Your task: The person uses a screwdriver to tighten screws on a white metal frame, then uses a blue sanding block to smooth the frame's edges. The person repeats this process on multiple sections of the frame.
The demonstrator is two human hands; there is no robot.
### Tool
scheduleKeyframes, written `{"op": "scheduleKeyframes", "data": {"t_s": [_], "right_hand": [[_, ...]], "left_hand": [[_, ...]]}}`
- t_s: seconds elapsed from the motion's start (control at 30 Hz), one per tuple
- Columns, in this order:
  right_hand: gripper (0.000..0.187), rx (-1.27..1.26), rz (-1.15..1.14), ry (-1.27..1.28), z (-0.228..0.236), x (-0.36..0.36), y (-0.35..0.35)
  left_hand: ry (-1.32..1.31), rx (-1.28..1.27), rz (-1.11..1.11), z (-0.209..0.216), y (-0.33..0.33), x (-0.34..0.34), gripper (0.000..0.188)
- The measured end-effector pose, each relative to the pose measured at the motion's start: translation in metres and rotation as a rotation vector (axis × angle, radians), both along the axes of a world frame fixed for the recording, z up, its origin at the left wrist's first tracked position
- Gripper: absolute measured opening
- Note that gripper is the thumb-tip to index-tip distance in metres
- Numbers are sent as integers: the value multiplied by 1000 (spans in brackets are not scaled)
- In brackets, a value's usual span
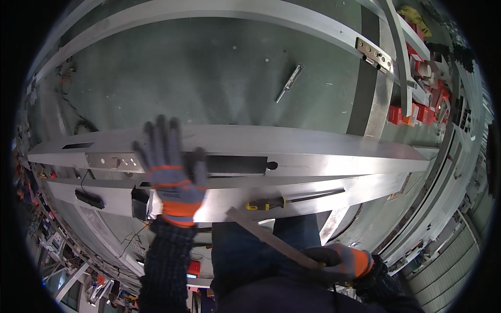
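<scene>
The gloved left hand is grey, with thin orange lines and, near the wrist, wide orange bands parted by a grey stripe. The gloved right hand shows dark fingers, grey on its back, and an orange cuff. The long flat metal bar has a dull brown-grey colour. The yellow-and-black-handled screwdriver has a dark shaft. The long metal beam is silver-grey. The trousers are dark blue; the broad flat surface is grey-green.
</scene>
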State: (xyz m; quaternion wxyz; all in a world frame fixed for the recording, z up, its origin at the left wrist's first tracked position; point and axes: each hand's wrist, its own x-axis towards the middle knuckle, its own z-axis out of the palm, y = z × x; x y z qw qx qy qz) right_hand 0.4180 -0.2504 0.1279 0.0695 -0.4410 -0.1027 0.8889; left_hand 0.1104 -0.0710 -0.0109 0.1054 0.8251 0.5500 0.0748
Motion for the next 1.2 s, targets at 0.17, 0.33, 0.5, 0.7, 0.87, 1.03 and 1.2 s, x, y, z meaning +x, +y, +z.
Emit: {"op": "scheduleKeyframes", "data": {"t_s": [0.17, 0.33, 0.5, 0.7, 0.87, 1.03, 1.2], "right_hand": [[52, -384, -116, -154, 56, 61, -35], [56, -376, -169, -382, 95, 86, -80], [56, -244, -210, -363, 119, 97, -110], [58, -231, -116, -396, 118, 82, -87], [59, -132, -72, -382, 113, 83, -71], [61, -67, -128, -359, 104, 72, -51], [57, 6, -127, -476, 92, 51, -25]], "left_hand": [[-19, -184, -109, 1, -54, 94, 74], [-305, -331, -272, -3, -125, 201, 74], [-411, -242, -420, -3, -97, 179, 67], [200, -75, -411, -3, -34, -7, 82], [353, 99, -18, 23, -5, -148, 84], [55, 189, 3, 21, -14, -108, 81], [37, -492, -473, 28, -72, 23, 63]]}}
